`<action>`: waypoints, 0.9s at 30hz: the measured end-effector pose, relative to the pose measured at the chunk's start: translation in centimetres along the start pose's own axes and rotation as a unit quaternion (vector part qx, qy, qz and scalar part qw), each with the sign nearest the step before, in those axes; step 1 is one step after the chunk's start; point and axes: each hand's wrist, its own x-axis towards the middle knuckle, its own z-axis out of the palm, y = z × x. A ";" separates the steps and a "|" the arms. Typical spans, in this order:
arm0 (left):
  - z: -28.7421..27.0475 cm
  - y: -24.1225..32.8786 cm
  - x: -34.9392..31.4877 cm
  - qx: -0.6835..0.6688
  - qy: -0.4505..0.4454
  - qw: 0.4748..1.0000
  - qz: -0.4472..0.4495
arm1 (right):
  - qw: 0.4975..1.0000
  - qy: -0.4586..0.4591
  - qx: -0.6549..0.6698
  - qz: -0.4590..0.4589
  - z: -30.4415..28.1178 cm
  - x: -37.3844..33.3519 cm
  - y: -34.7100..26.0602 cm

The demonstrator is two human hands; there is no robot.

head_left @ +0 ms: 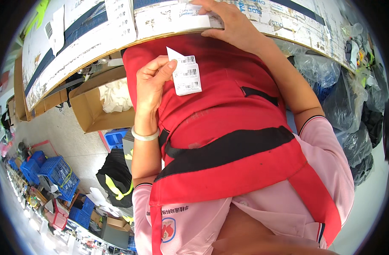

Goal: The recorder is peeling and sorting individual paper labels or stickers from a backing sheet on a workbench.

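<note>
Barcode labels (188,80), pinched in left hand (154,75) over apron (222,93), clear of worktop (158,25) edge; right hand (237,29) at edge, fingers parted around white strip (194,24).

Bright o/all w/ washed-out glare lower L, strong fisheye bend & blk vignette at edges.

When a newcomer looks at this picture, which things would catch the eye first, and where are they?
Probably the bright red apron, filling the middle of the picture. Against it, the left hand holds up small white barcode labels, while the right hand is at the table's near edge, top centre.
</note>
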 end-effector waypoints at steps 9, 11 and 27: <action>-0.2 0.1 0.2 0.007 -0.010 1.000 0.004 | 0.943 0.104 0.277 0.152 -0.4 0.9 -1.3; -0.2 0.2 0.2 0.008 -0.011 1.000 0.011 | 0.915 0.079 0.338 0.206 -0.1 1.2 -0.9; -0.3 0.4 0.2 0.018 -0.005 1.000 0.007 | 0.901 -0.019 0.323 0.289 1.3 1.8 0.2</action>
